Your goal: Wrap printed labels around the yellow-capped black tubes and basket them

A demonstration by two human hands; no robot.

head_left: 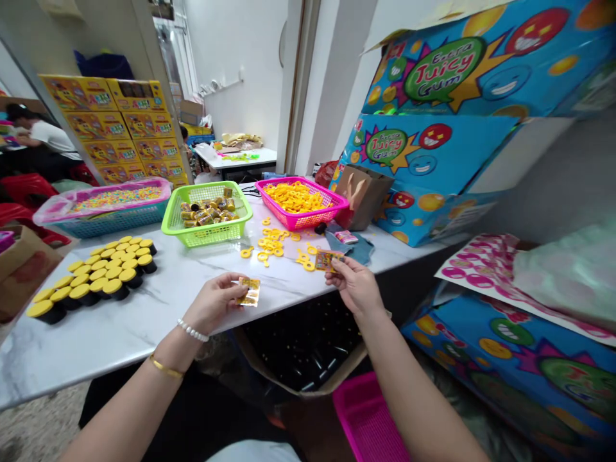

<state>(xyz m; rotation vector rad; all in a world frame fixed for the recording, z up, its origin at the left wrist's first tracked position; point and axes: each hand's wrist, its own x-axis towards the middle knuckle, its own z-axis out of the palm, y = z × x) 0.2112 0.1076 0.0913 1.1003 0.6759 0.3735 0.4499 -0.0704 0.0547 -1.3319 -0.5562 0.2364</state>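
My left hand [214,303] pinches a small yellow printed packet [249,290] just above the near edge of the white marble table [144,321]. A second small printed packet [326,260] sits between the closed fingers of my right hand [353,282], over the table's right front edge. Loose yellow plastic rings [272,244] lie scattered on the table just beyond both hands. Another packet [345,237] rests on a blue cloth behind my right hand.
Black pots with yellow lids [96,273] stand in rows at left. A green basket [206,215] of small jars, a pink basket [301,202] of yellow rings and a blue basket [108,205] of candy line the back. Blue gum cartons [433,160] stack at right. A person [43,144] sits far left.
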